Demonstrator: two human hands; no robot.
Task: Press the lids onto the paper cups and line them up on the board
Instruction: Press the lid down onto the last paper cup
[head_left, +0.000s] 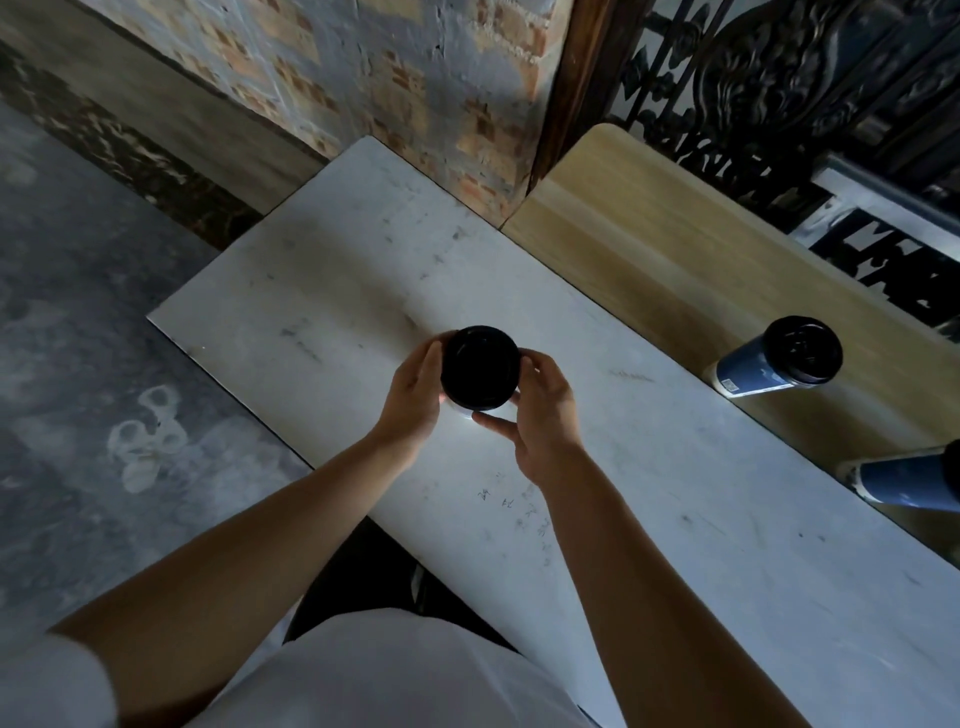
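A paper cup with a black lid (479, 367) is held above the white board (322, 291) near its middle; I look straight down on the lid, so the cup body is mostly hidden. My left hand (413, 392) grips its left side and my right hand (543, 415) its right side, thumb below the rim. A blue cup with a black lid (779, 361) stands on the wooden table (649, 249) at the right. Another blue cup (906, 480) shows at the right edge, its top cut off by the frame.
The white board lies diagonally, its left edge overhanging a grey stone floor (78, 364). A brick wall (395, 78) rises behind it, with a dark ornate metal grille (810, 104) at the upper right beyond the wooden table.
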